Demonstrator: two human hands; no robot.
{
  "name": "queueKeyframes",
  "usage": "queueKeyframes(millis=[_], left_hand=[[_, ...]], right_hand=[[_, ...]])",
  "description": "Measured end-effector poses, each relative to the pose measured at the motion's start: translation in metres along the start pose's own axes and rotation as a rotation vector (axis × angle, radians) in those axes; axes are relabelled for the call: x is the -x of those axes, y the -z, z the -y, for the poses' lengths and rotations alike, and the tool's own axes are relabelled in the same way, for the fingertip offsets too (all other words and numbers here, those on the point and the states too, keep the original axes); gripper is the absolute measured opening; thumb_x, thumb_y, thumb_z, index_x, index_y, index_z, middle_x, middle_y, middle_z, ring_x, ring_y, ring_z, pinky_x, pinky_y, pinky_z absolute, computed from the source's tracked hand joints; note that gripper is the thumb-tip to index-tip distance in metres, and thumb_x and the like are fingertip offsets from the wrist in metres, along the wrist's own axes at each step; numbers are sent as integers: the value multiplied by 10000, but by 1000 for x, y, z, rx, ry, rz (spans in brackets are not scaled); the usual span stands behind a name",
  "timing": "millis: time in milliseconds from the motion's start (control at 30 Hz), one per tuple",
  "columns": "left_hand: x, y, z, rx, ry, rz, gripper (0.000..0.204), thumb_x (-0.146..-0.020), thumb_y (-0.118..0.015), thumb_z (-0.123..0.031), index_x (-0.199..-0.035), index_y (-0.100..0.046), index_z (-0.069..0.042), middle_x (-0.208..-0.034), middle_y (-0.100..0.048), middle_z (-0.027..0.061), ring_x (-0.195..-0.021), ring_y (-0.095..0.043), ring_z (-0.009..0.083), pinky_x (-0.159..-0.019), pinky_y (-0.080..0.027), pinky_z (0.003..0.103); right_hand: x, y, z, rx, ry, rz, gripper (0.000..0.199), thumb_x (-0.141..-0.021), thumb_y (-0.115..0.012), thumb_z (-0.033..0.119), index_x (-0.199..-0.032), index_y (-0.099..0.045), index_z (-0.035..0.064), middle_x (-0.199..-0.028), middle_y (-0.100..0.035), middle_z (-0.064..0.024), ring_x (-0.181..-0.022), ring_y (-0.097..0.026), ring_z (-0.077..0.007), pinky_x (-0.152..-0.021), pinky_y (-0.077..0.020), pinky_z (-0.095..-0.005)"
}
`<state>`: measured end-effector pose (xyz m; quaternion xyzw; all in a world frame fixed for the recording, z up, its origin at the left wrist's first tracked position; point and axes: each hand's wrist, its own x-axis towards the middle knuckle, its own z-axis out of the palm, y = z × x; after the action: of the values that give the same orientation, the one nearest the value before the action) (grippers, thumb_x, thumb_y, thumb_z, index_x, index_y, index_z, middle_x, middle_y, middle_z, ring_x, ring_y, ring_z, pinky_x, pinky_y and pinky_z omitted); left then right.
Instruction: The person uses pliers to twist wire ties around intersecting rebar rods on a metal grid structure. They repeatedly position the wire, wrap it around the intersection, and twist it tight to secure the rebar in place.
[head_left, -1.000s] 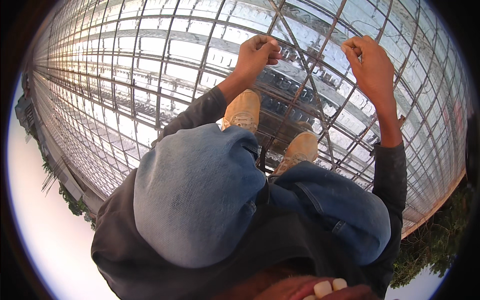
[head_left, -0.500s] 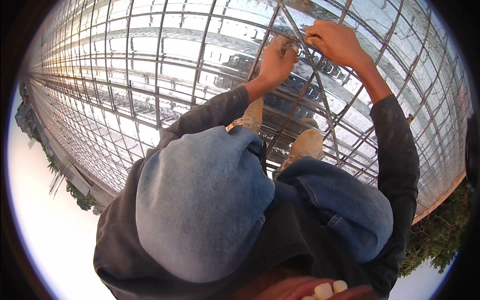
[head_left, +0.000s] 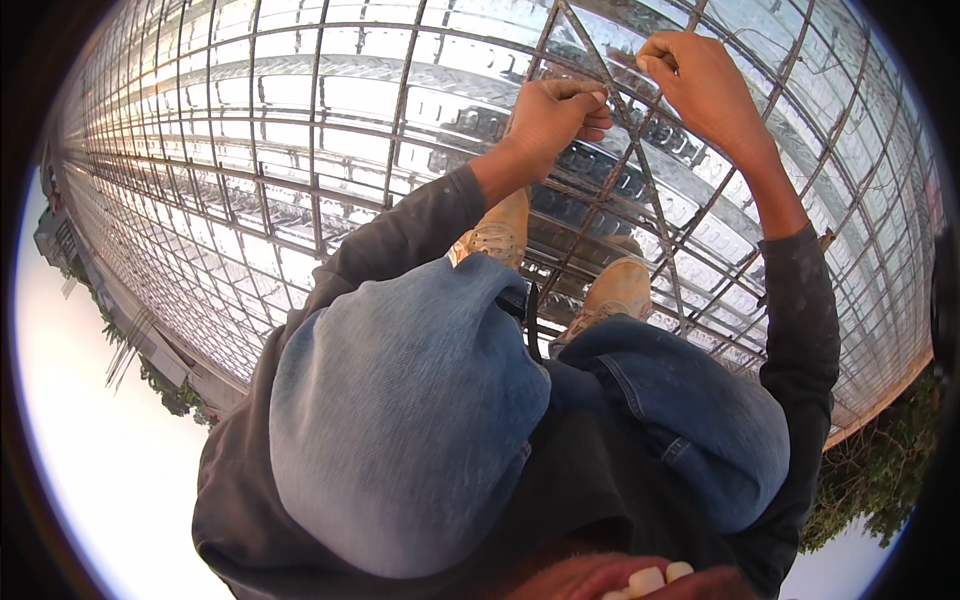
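I crouch over a grid of steel reinforcing bars. A loose-looking bar runs diagonally across the grid between my hands. My left hand is just left of this bar, with its thumb and fingers pinched together. On the other side, my right hand is raised with its fingers curled and thumb against them. Anything between the fingertips of either hand is too small to make out. Both hands appear apart from the diagonal bar.
My tan boots, the left boot and the right boot, are below my hands. Shiny ribbed metal sheeting lies beneath the bars. Thin wire curls at the upper right. Foliage borders the deck's edge at lower right.
My left hand has drawn back slightly toward me and turned, showing more of its fingers. My right hand has shifted a little right, away from the diagonal bar. The gap between them is wider.
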<state>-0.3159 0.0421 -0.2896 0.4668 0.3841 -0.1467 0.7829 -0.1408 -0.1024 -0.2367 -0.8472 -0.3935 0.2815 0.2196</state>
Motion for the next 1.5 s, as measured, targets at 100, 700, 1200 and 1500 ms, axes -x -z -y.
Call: queueKeyframes(millis=[100,700,1200,1500], left_hand=[[0,2,-10,126,95,60,368,-1044,-688,-167,-1254,-640,132,-1137,-733,211,-1056,-759,308,-948,-663,408],[18,1,-35,65,26,47,423,-1094,-592,-214,-1338,-592,132,-1241,-714,267,-1168,-736,339,-1055,-621,419],[12,-2,3,-199,-400,-150,273,-951,-766,-81,-1165,-726,84,-1046,-817,160,-898,-769,140,-793,-611,266],[-2,-8,26,-231,-556,-216,120,-973,-770,-44,-1060,-752,36,-960,-772,101,-849,-727,136,-785,-594,302]], right_hand=[[14,-23,11,-197,-64,-93,206,-996,-668,209,-983,-736,15,-793,-705,-175,-801,-704,-385,-743,-536,-456],[77,-62,31,-434,-86,-175,230,-1029,-692,77,-1243,-745,13,-945,-592,-94,-745,-591,-202,-651,-465,-341],[75,-53,24,-525,-162,-177,234,-1032,-719,153,-1239,-801,80,-859,-611,-50,-700,-532,-129,-629,-421,-308],[72,-56,9,-543,-139,-157,232,-1039,-723,170,-1245,-802,101,-874,-628,-41,-735,-556,-121,-666,-441,-307]])
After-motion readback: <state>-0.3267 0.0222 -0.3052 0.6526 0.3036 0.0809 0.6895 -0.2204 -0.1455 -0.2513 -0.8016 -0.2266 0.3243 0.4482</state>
